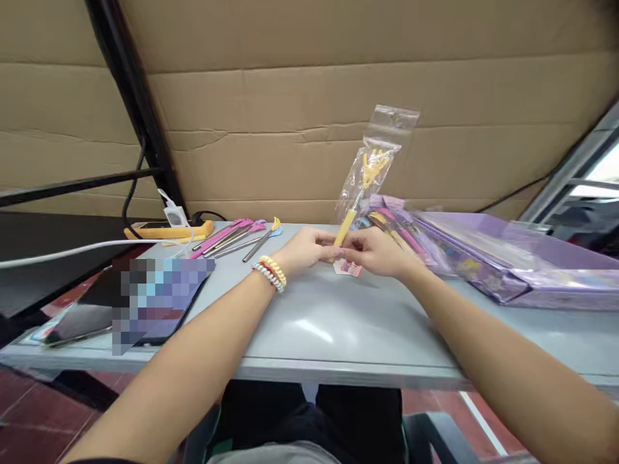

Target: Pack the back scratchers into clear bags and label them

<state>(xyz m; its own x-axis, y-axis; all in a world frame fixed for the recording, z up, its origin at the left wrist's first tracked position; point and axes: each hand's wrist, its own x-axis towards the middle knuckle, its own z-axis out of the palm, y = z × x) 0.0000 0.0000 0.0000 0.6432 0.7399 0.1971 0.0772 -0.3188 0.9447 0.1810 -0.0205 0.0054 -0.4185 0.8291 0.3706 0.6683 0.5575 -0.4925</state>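
My left hand (307, 250) and my right hand (374, 252) meet over the middle of the grey table (338, 328). Both pinch the yellow handle end of a yellow hand-shaped back scratcher (360, 190), which stands upright inside a clear plastic bag (387, 132). A small pink printed card (349, 269) lies on the table just under my fingers. My left wrist wears beaded bracelets (271, 273).
Several loose pink and yellow back scratchers (236, 237) lie at the back left. Bagged ones (401, 232) are piled beside a purple tray (522, 258) on the right. A tablet (145, 299), a yellow power strip (169, 229) and a white cable (72, 250) sit left. A cardboard wall (309, 96) stands behind.
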